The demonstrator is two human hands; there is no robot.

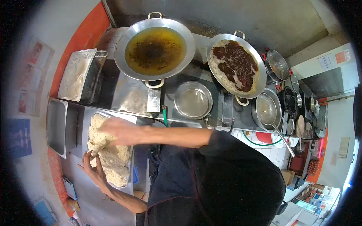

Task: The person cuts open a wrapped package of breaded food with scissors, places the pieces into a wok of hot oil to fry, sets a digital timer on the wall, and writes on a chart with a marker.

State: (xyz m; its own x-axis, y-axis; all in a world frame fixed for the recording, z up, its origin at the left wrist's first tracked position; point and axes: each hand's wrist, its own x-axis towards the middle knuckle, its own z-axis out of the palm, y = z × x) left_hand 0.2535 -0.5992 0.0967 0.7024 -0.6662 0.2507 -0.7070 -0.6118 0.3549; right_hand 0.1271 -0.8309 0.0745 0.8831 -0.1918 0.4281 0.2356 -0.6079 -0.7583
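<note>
A heap of pale, crumb-coated pieces (115,164) lies on a tray on the metal counter at the left. Over its upper part is my right hand (120,130), smeared by motion, so its fingers cannot be made out. At the heap's left edge, my left hand (93,170) has its fingers spread and bent, with the fingertips touching a coated piece (98,146). Whether that hand grips the piece is not clear; its fingers are apart.
Above the counter stand a wide pan of yellow oil (155,51) and a pan of dark, foaming contents (235,66). An empty steel container (56,126), a floury container (77,75), a round pot (193,100) and a long-handled strainer (267,109) surround the work area.
</note>
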